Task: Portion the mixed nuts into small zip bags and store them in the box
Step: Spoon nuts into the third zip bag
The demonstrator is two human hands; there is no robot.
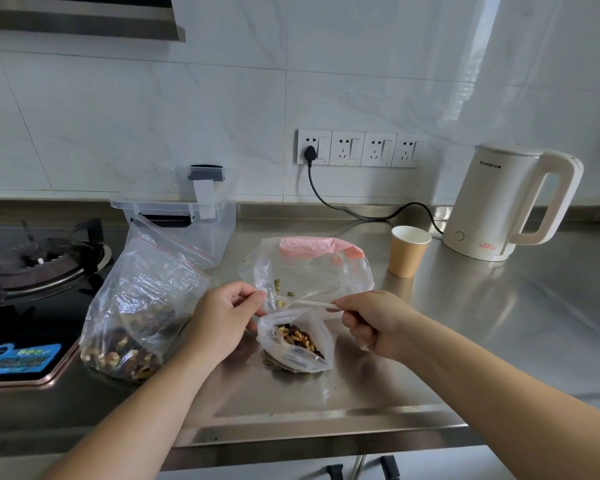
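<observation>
A: Nuts [297, 337] sit in the small zip bag [293, 344], on the table [465, 323] just right of the big nut bag [132, 306].
B: Grips?
A: Left hand [219, 323] pinches the small bag's rim, likely to keep its mouth open. Right hand [374, 323] pinches a white spoon [309, 303] over that mouth, probably for scooping.
B: Unclear?
A: Spoon bowl's load hidden by plastic. Box [187, 216] behind the big bag; contents unreadable.
</observation>
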